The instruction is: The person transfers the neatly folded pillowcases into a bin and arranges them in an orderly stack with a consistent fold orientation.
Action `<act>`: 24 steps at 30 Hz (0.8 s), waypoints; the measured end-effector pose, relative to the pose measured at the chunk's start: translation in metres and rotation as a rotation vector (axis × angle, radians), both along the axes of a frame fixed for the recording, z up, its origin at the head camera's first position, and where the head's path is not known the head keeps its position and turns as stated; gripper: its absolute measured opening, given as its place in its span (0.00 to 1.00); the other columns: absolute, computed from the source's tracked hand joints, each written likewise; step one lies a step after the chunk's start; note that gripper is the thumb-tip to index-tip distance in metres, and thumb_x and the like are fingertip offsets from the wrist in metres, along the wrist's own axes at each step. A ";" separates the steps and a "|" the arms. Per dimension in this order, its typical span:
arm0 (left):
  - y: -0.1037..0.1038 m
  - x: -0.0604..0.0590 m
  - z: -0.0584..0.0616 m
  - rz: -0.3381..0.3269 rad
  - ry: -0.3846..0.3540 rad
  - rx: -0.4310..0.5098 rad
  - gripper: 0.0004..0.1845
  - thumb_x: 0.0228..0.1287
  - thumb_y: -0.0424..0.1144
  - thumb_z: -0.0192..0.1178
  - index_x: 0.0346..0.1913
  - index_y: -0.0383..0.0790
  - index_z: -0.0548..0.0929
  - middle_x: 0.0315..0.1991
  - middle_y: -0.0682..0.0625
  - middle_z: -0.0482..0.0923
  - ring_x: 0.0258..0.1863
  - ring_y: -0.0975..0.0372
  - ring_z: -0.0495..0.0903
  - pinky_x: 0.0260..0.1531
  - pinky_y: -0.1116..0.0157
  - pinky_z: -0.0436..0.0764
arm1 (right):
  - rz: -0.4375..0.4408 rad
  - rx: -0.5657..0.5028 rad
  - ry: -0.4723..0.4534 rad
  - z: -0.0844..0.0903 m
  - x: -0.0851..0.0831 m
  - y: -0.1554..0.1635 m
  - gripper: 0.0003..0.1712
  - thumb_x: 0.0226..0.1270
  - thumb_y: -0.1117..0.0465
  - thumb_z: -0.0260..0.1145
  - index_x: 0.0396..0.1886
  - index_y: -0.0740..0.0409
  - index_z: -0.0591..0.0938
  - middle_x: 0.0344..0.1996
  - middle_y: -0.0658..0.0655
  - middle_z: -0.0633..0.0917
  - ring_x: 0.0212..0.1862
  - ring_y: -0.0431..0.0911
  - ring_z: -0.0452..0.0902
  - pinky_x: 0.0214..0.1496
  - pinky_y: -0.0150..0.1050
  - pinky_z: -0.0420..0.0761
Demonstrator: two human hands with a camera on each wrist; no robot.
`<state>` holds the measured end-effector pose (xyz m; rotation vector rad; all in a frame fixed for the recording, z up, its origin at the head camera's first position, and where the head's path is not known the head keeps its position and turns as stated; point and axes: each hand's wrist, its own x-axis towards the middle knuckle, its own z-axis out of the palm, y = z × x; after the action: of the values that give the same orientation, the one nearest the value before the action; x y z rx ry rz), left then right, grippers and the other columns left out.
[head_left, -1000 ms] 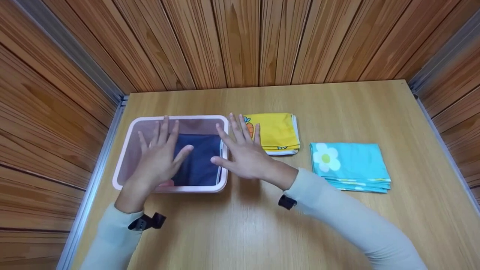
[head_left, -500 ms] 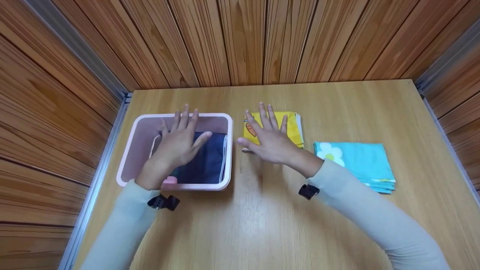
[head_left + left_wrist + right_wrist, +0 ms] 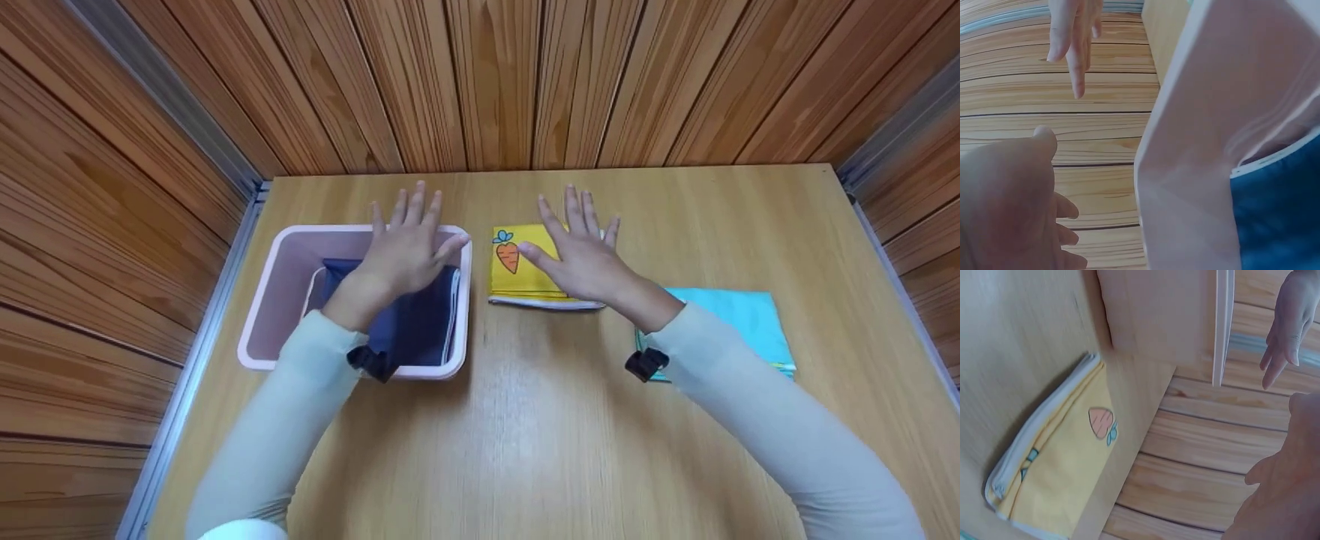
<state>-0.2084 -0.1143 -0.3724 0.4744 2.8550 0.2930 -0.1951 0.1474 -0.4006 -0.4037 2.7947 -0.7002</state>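
Note:
My left hand [image 3: 405, 255] hovers over the right part of a pink plastic bin [image 3: 259, 300], palm down, fingers spread and holding nothing. Inside the bin lies a folded navy cloth [image 3: 420, 322] with a white edge, partly hidden by the hand and wrist; the left wrist view shows the cloth [image 3: 1278, 208] too. My right hand [image 3: 592, 262], also spread and holding nothing, is above a folded yellow cloth [image 3: 517, 281] with a carrot print. In the right wrist view the yellow cloth [image 3: 1067, 467] lies flat on the table, apart from the hand.
A folded turquoise cloth [image 3: 750, 322] lies to the right, partly covered by my right forearm. All sits on a wooden table [image 3: 510, 435]. Wood-plank walls [image 3: 495, 82] rise behind and at both sides, with a metal rail [image 3: 195, 322] along the left edge.
Both hands have moved to the right and away from me, fingers still spread. The right hand has passed from the bin's right rim to over the yellow cloth. The cloths stay put.

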 end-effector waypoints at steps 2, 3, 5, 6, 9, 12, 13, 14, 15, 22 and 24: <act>0.007 -0.006 0.003 -0.004 -0.013 -0.003 0.45 0.77 0.68 0.31 0.83 0.41 0.40 0.82 0.40 0.28 0.80 0.45 0.28 0.73 0.39 0.25 | -0.004 -0.008 -0.004 0.002 -0.004 0.005 0.52 0.74 0.25 0.38 0.84 0.50 0.40 0.79 0.64 0.24 0.77 0.59 0.11 0.67 0.72 0.15; 0.011 -0.008 0.005 -0.006 -0.018 -0.008 0.45 0.77 0.69 0.30 0.83 0.42 0.40 0.82 0.40 0.27 0.80 0.45 0.28 0.72 0.39 0.24 | -0.007 -0.012 -0.005 0.003 -0.006 0.007 0.52 0.75 0.25 0.37 0.84 0.51 0.39 0.79 0.64 0.24 0.77 0.59 0.11 0.67 0.72 0.14; 0.019 -0.014 0.009 -0.008 -0.022 -0.016 0.46 0.76 0.70 0.29 0.83 0.42 0.39 0.82 0.41 0.26 0.80 0.45 0.27 0.72 0.39 0.24 | -0.016 -0.015 -0.001 0.004 -0.009 0.012 0.51 0.75 0.26 0.37 0.84 0.51 0.39 0.79 0.64 0.23 0.77 0.59 0.10 0.67 0.72 0.14; 0.023 -0.017 0.010 -0.008 -0.021 -0.017 0.46 0.76 0.70 0.29 0.83 0.43 0.39 0.82 0.41 0.27 0.80 0.45 0.27 0.72 0.40 0.24 | -0.022 -0.015 0.001 0.005 -0.011 0.014 0.51 0.75 0.26 0.37 0.84 0.51 0.39 0.79 0.63 0.23 0.77 0.59 0.10 0.67 0.72 0.14; 0.033 -0.024 0.015 -0.014 -0.015 -0.020 0.46 0.76 0.70 0.30 0.83 0.42 0.39 0.82 0.41 0.27 0.80 0.45 0.28 0.73 0.40 0.25 | -0.043 -0.018 0.002 0.007 -0.015 0.021 0.51 0.75 0.26 0.36 0.84 0.50 0.39 0.78 0.61 0.21 0.77 0.58 0.10 0.66 0.71 0.13; 0.042 -0.032 0.021 -0.022 -0.011 -0.008 0.45 0.77 0.69 0.31 0.83 0.42 0.40 0.82 0.41 0.28 0.80 0.45 0.29 0.73 0.40 0.25 | -0.067 -0.019 0.000 0.009 -0.019 0.028 0.51 0.75 0.25 0.35 0.84 0.50 0.37 0.77 0.60 0.19 0.76 0.57 0.08 0.66 0.70 0.11; 0.045 -0.034 0.023 -0.023 -0.010 -0.001 0.45 0.77 0.69 0.31 0.83 0.42 0.40 0.82 0.40 0.28 0.80 0.45 0.29 0.73 0.40 0.25 | -0.073 -0.021 -0.001 0.010 -0.021 0.031 0.52 0.74 0.25 0.34 0.84 0.50 0.36 0.77 0.60 0.19 0.76 0.57 0.08 0.65 0.69 0.11; 0.047 -0.037 0.025 -0.020 -0.013 0.007 0.45 0.77 0.68 0.31 0.83 0.42 0.40 0.82 0.41 0.28 0.80 0.45 0.29 0.73 0.40 0.26 | -0.081 -0.020 0.001 0.011 -0.023 0.034 0.52 0.74 0.25 0.34 0.83 0.50 0.35 0.77 0.61 0.19 0.76 0.57 0.07 0.65 0.69 0.11; 0.050 -0.040 0.027 -0.015 -0.015 0.013 0.45 0.77 0.69 0.31 0.83 0.42 0.40 0.82 0.41 0.28 0.80 0.45 0.29 0.73 0.41 0.25 | -0.089 -0.020 0.000 0.012 -0.025 0.036 0.51 0.75 0.25 0.34 0.83 0.50 0.34 0.77 0.61 0.19 0.75 0.57 0.06 0.65 0.69 0.10; 0.066 -0.061 0.030 0.047 -0.058 0.052 0.45 0.77 0.69 0.28 0.83 0.43 0.37 0.82 0.42 0.25 0.80 0.47 0.28 0.74 0.43 0.25 | -0.125 -0.021 -0.026 0.016 -0.038 0.052 0.52 0.76 0.26 0.35 0.82 0.52 0.32 0.76 0.63 0.17 0.74 0.58 0.03 0.63 0.73 0.11; 0.070 -0.066 0.029 0.066 -0.071 0.063 0.45 0.76 0.70 0.27 0.83 0.44 0.36 0.82 0.43 0.24 0.80 0.47 0.27 0.74 0.43 0.25 | -0.141 -0.025 -0.031 0.016 -0.042 0.058 0.52 0.75 0.26 0.34 0.82 0.52 0.32 0.75 0.64 0.17 0.73 0.58 0.02 0.62 0.73 0.10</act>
<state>-0.2747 -0.0440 -0.3433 0.3741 2.8024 0.4048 -0.2368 0.2051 -0.3842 -0.1994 2.8087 -0.7655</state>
